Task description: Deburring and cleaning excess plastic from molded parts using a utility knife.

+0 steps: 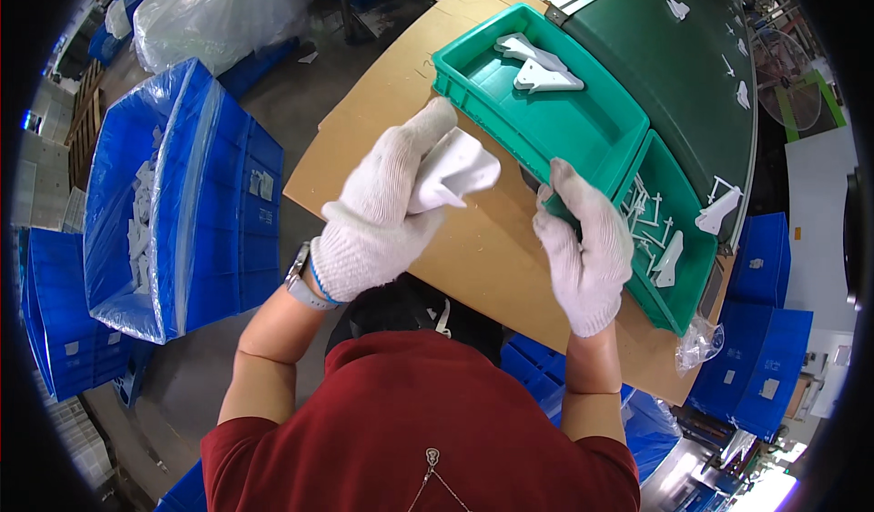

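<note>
Head view: left hand (pixel 387 212), gloved, closes around a white plastic part (pixel 455 171) just left of the green tray (pixel 596 134). Right hand (pixel 587 248), half-open and empty, rests at the tray's near rim. Risk: knit glove slips and the part drops onto the cardboard (pixel 401 84).

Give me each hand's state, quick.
Left hand: closed on a white plastic part.
Right hand: holding nothing visible, fingers loosely curled by the green tray.
</note>
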The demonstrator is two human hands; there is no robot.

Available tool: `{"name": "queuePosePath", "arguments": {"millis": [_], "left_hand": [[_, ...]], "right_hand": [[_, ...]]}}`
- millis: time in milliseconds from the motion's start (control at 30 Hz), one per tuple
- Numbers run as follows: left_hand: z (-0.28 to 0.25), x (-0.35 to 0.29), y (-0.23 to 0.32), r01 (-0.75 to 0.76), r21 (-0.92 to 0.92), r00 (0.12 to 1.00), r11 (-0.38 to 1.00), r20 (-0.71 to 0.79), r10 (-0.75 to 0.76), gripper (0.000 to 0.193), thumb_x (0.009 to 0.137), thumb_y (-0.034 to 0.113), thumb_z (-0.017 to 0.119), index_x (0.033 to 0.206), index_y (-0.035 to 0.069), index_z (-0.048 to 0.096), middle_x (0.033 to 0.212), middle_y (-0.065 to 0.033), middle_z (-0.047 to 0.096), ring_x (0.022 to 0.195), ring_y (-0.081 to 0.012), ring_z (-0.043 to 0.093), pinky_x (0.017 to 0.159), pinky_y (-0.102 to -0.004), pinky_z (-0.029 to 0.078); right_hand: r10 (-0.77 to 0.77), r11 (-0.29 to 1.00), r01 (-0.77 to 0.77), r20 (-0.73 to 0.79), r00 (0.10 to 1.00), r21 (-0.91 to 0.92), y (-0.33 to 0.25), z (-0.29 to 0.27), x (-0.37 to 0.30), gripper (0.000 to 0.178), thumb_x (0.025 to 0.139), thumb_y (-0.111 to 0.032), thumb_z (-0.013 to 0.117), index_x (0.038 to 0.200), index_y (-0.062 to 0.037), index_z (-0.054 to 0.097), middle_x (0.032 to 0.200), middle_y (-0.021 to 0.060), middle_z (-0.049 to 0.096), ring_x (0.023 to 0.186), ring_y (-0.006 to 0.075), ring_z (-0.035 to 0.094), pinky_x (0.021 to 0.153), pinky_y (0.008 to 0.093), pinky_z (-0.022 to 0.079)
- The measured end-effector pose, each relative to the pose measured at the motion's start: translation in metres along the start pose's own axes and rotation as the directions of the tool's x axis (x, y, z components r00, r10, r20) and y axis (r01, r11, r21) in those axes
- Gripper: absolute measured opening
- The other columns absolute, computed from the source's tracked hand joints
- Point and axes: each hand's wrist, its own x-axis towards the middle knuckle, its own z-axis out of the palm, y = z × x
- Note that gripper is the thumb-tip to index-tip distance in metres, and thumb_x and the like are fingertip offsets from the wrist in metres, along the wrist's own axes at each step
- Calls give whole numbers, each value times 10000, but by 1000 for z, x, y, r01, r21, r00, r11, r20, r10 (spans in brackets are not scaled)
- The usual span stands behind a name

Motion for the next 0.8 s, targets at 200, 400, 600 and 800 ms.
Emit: {"name": "queuePosePath", "arguments": {"millis": [200,400,600,800], "left_hand": [[7,3,16,143,-127,987,981,98,-131,1088,686,271,979,1535,-14,362,1474,-171,519,1394,-246,486,1141,-372,411],[16,2,12,321,-289,947,902,121,-298,1091,691,322,978,1542,13,368,1413,-151,562,1297,-227,563,1050,-370,484],[28,-2,2,232,-180,968,956,-52,-244,1045,676,324,978,1513,75,404,1391,-179,582,1263,-309,611,1013,-390,508],[34,-5,-7,137,-194,974,972,-154,-168,996,704,280,958,1512,90,408,1405,-198,568,1267,-357,606,1037,-402,493]], "right_hand": [[-171,983,165,82,982,77,-2,13,2,434,867,-91,759,1286,-39,660,1045,120,749,861,307,717,747,399,551],[-229,973,232,139,963,-7,3,17,-1,457,841,-73,759,1290,-54,676,1032,111,728,841,302,700,726,410,541],[-217,973,224,119,969,-55,1,22,-3,481,831,-70,767,1303,-65,678,1027,109,723,820,301,688,716,409,537],[-239,964,248,97,966,-98,0,26,-1,476,833,-71,773,1300,-65,680,1032,100,722,820,291,689,707,401,533]]}}
